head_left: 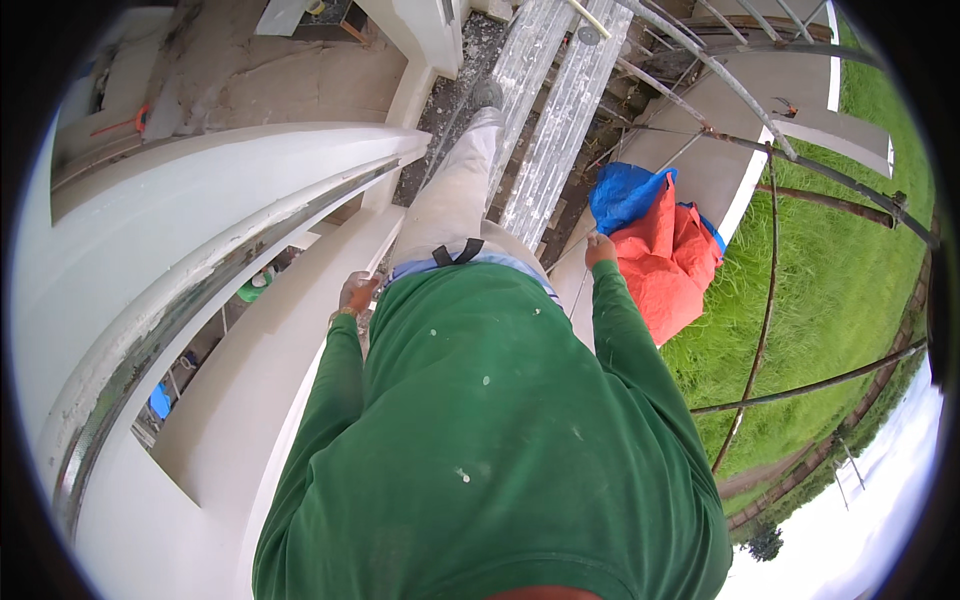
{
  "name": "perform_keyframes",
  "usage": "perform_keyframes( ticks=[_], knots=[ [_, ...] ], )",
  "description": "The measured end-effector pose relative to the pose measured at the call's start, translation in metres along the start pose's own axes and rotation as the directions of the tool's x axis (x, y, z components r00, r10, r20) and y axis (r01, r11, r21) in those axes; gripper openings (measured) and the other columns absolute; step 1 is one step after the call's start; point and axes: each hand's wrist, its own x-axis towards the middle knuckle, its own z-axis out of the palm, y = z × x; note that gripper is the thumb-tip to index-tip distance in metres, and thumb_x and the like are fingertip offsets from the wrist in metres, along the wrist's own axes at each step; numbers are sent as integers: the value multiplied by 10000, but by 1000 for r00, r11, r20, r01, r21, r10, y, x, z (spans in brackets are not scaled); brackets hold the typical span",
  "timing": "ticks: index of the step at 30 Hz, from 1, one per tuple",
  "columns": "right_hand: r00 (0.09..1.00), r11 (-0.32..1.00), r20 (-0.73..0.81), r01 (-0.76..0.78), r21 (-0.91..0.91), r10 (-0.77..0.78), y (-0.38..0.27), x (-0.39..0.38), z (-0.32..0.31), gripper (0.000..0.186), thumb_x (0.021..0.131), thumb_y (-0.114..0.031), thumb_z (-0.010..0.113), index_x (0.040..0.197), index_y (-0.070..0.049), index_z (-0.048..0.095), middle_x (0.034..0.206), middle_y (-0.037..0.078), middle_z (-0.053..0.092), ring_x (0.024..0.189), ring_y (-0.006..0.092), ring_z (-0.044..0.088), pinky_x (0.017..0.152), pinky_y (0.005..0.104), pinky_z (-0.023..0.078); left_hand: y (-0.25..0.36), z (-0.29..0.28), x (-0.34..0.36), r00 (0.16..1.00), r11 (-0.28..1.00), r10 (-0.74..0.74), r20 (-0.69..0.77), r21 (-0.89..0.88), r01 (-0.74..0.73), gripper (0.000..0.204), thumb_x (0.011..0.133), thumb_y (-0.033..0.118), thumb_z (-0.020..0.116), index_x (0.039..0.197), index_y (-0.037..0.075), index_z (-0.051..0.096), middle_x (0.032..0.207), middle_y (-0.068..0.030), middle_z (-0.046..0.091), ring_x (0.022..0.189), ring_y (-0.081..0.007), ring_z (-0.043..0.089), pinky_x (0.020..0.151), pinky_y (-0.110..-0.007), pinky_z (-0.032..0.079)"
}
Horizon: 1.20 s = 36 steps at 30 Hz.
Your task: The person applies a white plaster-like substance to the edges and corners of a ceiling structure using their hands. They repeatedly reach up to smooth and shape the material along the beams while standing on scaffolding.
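Pale beige smooth wall (270, 350) on L, L hand (357, 293) curled beside it, grip unclear, grey paint-spattered metal planks (568, 115) far ctr, R hand (600, 248) curled, hold unclear, near crumpled red-&-blue sheet (655, 265) on R.

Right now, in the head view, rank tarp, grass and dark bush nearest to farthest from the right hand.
1. Red-and-blue tarp: just right of the right hand.
2. Grass: beyond the tarp.
3. Dark bush: far off, lower right.
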Motion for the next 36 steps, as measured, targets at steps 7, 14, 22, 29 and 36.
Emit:
perform_keyframes(
  ticks=[7, 14, 22, 29, 36],
  knots=[
    [984, 977, 129, 145, -159, -125, 63, 35, -41, 360, 865, -376, 728, 832, -28, 641, 816, 202, 676, 812, 395, 659, 733, 482, 490, 95, 51, 79, 998, 994, 39, 52, -104, -34, 356, 878, 357, 758, 1032, 43, 685, 888, -70, 703, 760, -166, 656, 730, -351, 526],
    [968, 978, -148, 208, 28, -201, -56, 127, -254, 297, 807, -121, 782, 728, -65, 501, 630, 17, 503, 598, 138, 525, 559, 320, 424, 325, 75, 152, 988, 928, -95, 125, -347, 133, 357, 871, 327, 779, 1064, 39, 692, 910, -35, 711, 771, -113, 637, 693, -280, 510],
    [843, 806, -146, 538, 249, -518, -320, 193, -446, 112, 880, 16, 674, 839, -12, 574, 762, 6, 601, 720, 68, 529, 684, 234, 456, 486, 62, 207, 980, 910, 197, 29, -377, -172, 531, 893, 462, 717, 1230, 60, 637, 1042, -55, 692, 816, -120, 618, 673, -259, 471],
    [571, 522, -276, 820, 233, -774, -419, 281, -459, 225, 823, -105, 799, 814, -8, 596, 689, 28, 617, 632, 95, 530, 617, 285, 474, 448, 53, 157, 995, 910, 29, -93, -409, -65, 424, 899, 409, 719, 1161, 80, 669, 998, -23, 692, 805, -106, 605, 670, -264, 466],
    [470, 626, -531, 764, -155, -705, -473, 364, -488, 180, 935, -249, 665, 972, -75, 635, 848, 114, 706, 793, 301, 664, 753, 405, 506, 320, 128, 0, 937, 775, -336, -98, -593, 216, 331, 909, 301, 719, 1128, 54, 689, 1016, -79, 713, 847, -170, 659, 736, -315, 534]
  ],
)
